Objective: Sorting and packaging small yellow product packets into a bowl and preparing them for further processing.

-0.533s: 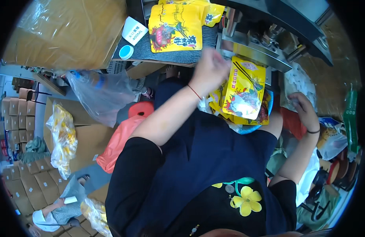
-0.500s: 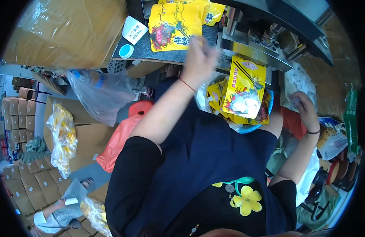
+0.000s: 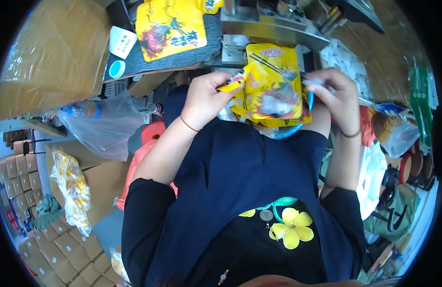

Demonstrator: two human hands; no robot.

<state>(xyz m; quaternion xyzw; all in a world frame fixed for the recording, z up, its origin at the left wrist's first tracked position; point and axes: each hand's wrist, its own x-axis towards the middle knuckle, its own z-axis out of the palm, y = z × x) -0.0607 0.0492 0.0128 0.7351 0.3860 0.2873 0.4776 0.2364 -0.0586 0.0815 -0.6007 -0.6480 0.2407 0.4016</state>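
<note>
My left hand (image 3: 206,98) is closed on a yellow pouch (image 3: 232,85), turned nearly edge-on with part of its print showing. Across from it, my right hand (image 3: 336,94) pinches a small whitish piece (image 3: 315,83), too blurred to name. Between the hands, a yellow printed pouch (image 3: 273,81) with a chopstick picture lies on top of more yellow pouches in a blue-rimmed basin (image 3: 293,131) by my lap. Neither hand appears to touch this top pouch.
Flat yellow pouches (image 3: 171,31) lie on the dark bench (image 3: 214,33), beside a white card (image 3: 122,42) and a small blue-topped tub (image 3: 117,70). A metal machine (image 3: 278,26) stands ahead. A bag of small white pieces (image 3: 345,62) is at right, a large carton (image 3: 51,60) at left.
My left hand has come back from the bench toward the basin with a yellow pouch. My right hand has moved left and up, from beside the white pieces. The view has shifted right.
</note>
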